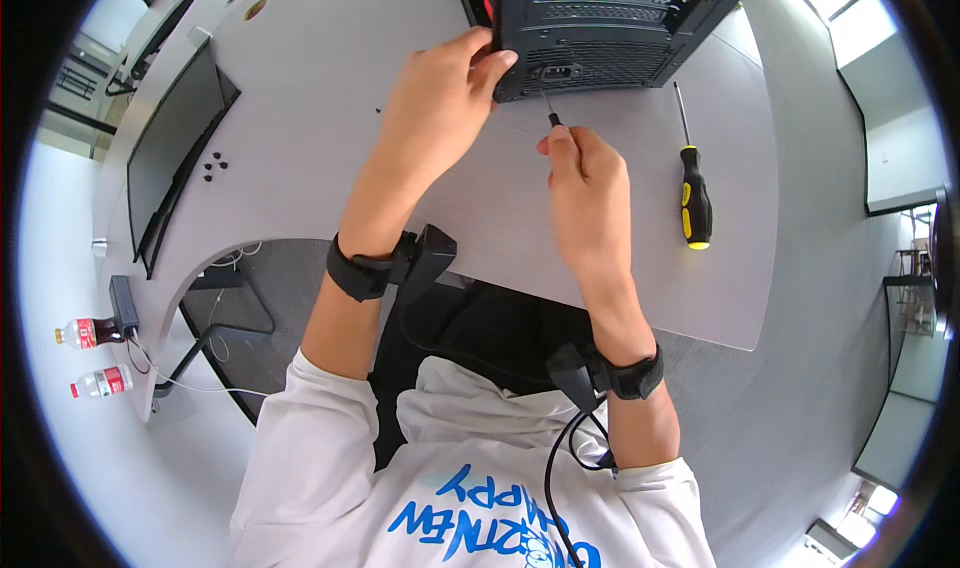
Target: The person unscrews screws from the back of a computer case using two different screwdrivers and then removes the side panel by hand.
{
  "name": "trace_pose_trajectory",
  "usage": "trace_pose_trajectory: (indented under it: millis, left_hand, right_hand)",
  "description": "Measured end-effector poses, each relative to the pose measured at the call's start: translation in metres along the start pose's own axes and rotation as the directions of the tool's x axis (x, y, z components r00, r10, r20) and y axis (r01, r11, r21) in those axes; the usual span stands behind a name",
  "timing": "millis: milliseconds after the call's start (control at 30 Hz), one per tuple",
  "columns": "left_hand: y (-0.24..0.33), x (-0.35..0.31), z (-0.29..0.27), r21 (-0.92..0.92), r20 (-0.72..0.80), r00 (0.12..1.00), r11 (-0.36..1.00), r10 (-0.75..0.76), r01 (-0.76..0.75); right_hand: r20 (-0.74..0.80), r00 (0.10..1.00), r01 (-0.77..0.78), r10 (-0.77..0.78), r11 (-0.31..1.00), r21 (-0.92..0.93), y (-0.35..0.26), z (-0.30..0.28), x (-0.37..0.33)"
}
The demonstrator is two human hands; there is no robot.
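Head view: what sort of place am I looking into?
Probably an office or similar workroom: a large curved desk carries a monitor and a PC case. I can't tell whether it's a repair workspace.

1. The computer case (590, 43) stood on the table (300, 148), at the frame's upper centre.
2. A screwdriver (695, 198) lay right of centre — below the case.
3. Four screws (223, 165) lay left, beside the monitor (172, 148) — two bottles (112, 380) were lower left.
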State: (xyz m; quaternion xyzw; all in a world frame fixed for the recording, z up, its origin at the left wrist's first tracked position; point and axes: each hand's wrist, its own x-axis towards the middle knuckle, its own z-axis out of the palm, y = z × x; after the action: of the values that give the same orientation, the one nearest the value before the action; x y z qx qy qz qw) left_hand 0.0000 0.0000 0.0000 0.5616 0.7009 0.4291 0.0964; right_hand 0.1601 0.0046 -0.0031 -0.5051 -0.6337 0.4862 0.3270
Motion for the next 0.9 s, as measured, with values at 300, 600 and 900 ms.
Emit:
trace_pose_trajectory:
  millis: [300, 600, 900]
  left_hand:
    - [0.003, 0.003, -0.013, -0.170, 0.091, 0.995, 0.984, -0.045, 0.060]
    - [-0.022, -0.015, -0.055, -0.143, 0.129, 0.987, 0.983, -0.099, 0.118]
    - [-0.058, -0.030, -0.075, 0.368, 0.064, 0.984, 0.921, -0.166, 0.132]
  right_hand:
    - [-0.011, 0.997, 0.079, -0.080, 0.991, -0.104, 0.006, -0.010, 0.000]
    - [0.059, 0.984, 0.177, -0.166, 0.924, -0.340, 0.024, -0.044, -0.013]
    - [0.023, 0.941, 0.296, -0.338, 0.789, -0.538, 0.040, -0.052, -0.009]
